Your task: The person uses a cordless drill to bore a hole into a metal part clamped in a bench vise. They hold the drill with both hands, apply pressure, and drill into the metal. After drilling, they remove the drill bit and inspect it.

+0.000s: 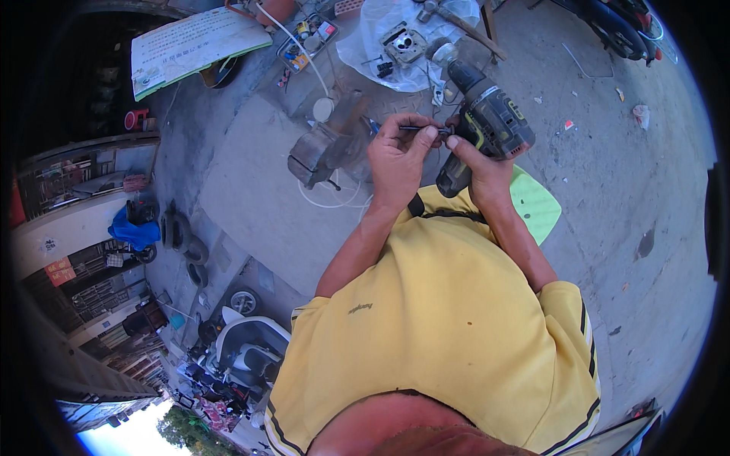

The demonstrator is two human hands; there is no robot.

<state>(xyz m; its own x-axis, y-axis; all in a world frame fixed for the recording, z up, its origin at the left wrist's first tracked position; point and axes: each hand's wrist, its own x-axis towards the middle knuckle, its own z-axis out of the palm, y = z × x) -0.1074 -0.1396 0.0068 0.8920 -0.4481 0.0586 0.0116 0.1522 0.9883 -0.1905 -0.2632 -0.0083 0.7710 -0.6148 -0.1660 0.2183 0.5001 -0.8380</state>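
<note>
My left hand (399, 159) is closed, pinching a thin dark rod (413, 128) between thumb and fingers. My right hand (484, 171) grips a black and olive cordless drill (499, 120), its thumb at the right end of the rod by a small dark piece too small to make out. The drill's front carries a round, pale attachment (441, 52). Just left of my hands is a grey metal vice or machine part (308, 152), with a pale hose (308, 194) looped below it. A green stool seat (536, 201) shows beside my right forearm.
Beyond are an engine cylinder head (403, 47) and hammer (468, 26) on plastic sheeting, a parts tray (304, 49) and a white board (198, 49). Tyres (182, 239) and a scooter (247, 349) stand left; a motorbike (620, 26) is at top right.
</note>
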